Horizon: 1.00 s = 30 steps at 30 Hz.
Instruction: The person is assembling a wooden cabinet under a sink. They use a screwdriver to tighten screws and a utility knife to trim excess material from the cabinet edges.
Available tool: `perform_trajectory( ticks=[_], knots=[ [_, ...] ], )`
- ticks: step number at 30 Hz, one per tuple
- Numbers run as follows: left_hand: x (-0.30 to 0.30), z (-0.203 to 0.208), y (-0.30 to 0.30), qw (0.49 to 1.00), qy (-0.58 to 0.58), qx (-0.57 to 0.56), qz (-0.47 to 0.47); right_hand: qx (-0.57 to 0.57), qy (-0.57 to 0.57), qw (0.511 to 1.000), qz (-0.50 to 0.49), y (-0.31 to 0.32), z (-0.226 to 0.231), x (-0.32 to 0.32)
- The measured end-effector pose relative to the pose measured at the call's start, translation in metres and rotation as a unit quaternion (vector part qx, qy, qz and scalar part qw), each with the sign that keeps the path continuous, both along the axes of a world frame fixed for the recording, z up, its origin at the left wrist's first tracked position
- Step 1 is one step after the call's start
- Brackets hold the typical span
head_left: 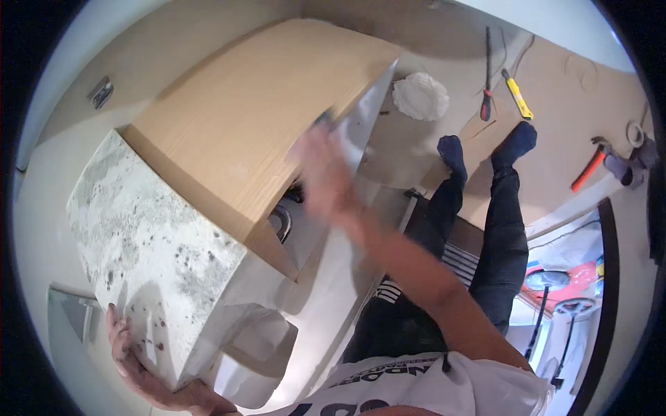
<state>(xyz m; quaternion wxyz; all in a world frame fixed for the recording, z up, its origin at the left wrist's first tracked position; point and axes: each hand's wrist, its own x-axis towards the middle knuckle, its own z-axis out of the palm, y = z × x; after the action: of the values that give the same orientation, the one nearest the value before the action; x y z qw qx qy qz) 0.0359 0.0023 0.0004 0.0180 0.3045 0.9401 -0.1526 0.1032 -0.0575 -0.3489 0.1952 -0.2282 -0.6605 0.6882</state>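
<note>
A long boxy piece lies in front of me, with a wood-grain cover (257,104) over its far part. Its near-left end has a white surface (152,229) speckled with grey and black. My left hand (139,367) rests along the outer lower edge of that speckled end, fingers stretched against its side. My right hand (325,170), smeared by motion, is closed at the right edge of the wood-grain cover. A small dark object (323,118) shows at its fingertips; its kind cannot be made out. Below that hand, an opening in the side shows dark parts inside.
Beyond my feet (513,145) lie a red-and-black handled tool (486,104), a yellow utility knife (517,93) and a crumpled white piece (420,96). A hammer (590,166) and a tape roll (635,134) lie at right. A dark-framed opening (607,291) is at lower right.
</note>
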Motion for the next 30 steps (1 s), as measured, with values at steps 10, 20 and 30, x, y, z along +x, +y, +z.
perform_trajectory(
  ticks=[10,20,30],
  knots=[
    [-0.011,0.0,-0.003,0.998,-0.052,0.013,0.019,-0.017,0.061,0.996,0.068,0.021,0.071,0.016],
    [-0.011,0.019,-0.008,0.998,-0.054,0.0,0.021,0.102,-0.216,0.971,0.009,0.125,-0.126,0.069],
    [-0.015,0.012,-0.005,0.991,-0.041,0.06,0.111,-0.058,0.202,0.965,0.154,0.091,0.073,0.02]
  ],
)
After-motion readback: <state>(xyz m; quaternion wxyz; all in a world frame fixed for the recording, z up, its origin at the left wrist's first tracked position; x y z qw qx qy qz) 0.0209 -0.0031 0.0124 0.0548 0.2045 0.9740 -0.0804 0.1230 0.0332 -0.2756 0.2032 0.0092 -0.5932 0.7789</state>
